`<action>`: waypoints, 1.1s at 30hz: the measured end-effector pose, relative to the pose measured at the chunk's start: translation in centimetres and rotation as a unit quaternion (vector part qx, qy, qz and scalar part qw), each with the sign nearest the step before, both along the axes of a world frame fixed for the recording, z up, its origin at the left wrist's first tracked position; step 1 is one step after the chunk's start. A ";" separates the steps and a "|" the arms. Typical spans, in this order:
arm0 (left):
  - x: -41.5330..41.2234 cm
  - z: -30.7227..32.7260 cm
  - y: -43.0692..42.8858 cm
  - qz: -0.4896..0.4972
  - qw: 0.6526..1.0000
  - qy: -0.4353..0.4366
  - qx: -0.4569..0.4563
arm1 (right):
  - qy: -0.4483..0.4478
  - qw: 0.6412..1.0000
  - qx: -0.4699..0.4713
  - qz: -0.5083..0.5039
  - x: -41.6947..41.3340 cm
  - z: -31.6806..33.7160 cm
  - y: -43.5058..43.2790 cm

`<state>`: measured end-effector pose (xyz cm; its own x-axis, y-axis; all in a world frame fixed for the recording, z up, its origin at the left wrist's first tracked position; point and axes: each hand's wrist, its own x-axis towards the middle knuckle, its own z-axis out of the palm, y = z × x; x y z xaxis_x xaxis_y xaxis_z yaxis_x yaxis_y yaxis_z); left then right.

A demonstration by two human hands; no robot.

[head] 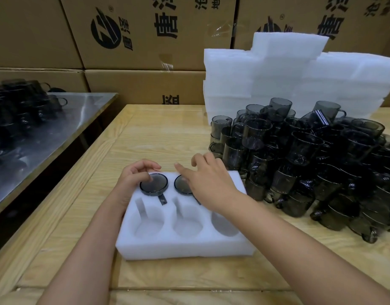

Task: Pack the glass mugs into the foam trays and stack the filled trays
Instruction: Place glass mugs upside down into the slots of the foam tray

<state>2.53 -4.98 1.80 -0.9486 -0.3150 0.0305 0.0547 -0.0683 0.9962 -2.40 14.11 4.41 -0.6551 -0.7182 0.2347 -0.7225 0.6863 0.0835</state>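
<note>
The only print you can read is on the cardboard boxes stacked behind your table (156, 133). The upper middle box (145, 53) carries a round black logo (105, 29) with a small ® just above it. Small black characters stand beside the logo, the lowest reading 唐. Right of those you see a large black 唐 (166, 25), and the character above it is cut by the frame edge. Further right are smaller characters, 池 and 地, also cut off. The upper right box (361, 29) repeats the logo, ® and large 唐, partly hidden behind the foam trays (288, 69). The lower box (134, 86) shows one character, cut off and unreadable.
</note>
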 end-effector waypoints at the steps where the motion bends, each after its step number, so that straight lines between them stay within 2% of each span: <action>1: 0.0 0.0 0.0 -0.002 1.000 0.001 0.003 | 0.013 1.000 0.005 0.002 0.1 0.1 0.0; 3: 0.0 -0.1 0.0 -0.003 1.000 0.003 0.010 | 0.040 0.999 -0.032 0.011 0.4 1.3 0.3; 5: 0.0 -0.1 -0.1 0.000 1.000 0.005 0.002 | 0.128 0.982 -0.138 -0.011 0.1 3.6 1.3; 7: -0.1 -0.1 -0.2 0.001 1.000 0.008 -0.007 | 0.233 0.949 -0.190 -0.096 -1.0 6.3 3.4; 8: -0.1 -0.1 -0.1 0.000 1.000 0.010 -0.010 | 0.246 0.940 -0.182 -0.149 -1.6 7.7 4.6; 10: -0.2 -0.1 -0.1 -0.002 1.000 0.012 -0.007 | 0.197 0.941 -0.124 -0.246 -2.7 9.6 6.5; 12: -0.2 0.0 0.0 -0.003 1.000 0.012 -0.006 | 0.143 0.944 -0.061 -0.290 -3.3 10.3 7.3; 14: -0.2 0.0 0.0 -0.005 1.000 0.014 -0.007 | 0.118 0.954 -0.017 -0.274 -3.5 9.9 7.2; 16: -0.2 0.0 -0.1 -0.007 1.000 0.016 -0.004 | 0.115 0.963 -0.013 -0.245 -3.8 9.3 6.8; 19: -0.2 0.0 -0.1 -0.008 1.000 0.014 -0.006 | 0.102 0.970 -0.050 -0.213 -4.2 8.8 6.5; 23: -0.2 0.1 -0.2 -0.010 1.000 0.017 -0.016 | 0.034 0.967 -0.157 -0.199 -3.4 9.3 6.8; 27: -0.2 0.1 -0.2 -0.005 1.000 0.013 -0.024 | 0.026 0.963 -0.240 -0.116 -1.5 10.1 7.6; 29: -0.2 0.1 -0.2 -0.002 1.000 0.012 -0.027 | -0.037 0.956 -0.286 -0.063 -0.3 10.4 7.7; 33: -0.2 0.3 -0.1 -0.005 1.000 0.012 -0.026 | -0.184 0.940 -0.287 -0.006 0.3 9.5 7.9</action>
<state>2.31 -5.07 2.05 -0.9504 -0.3034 0.0687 0.0774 -0.0170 0.9969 -2.06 22.04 13.89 -0.7753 -0.5342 0.3370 -0.6217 0.5513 -0.5563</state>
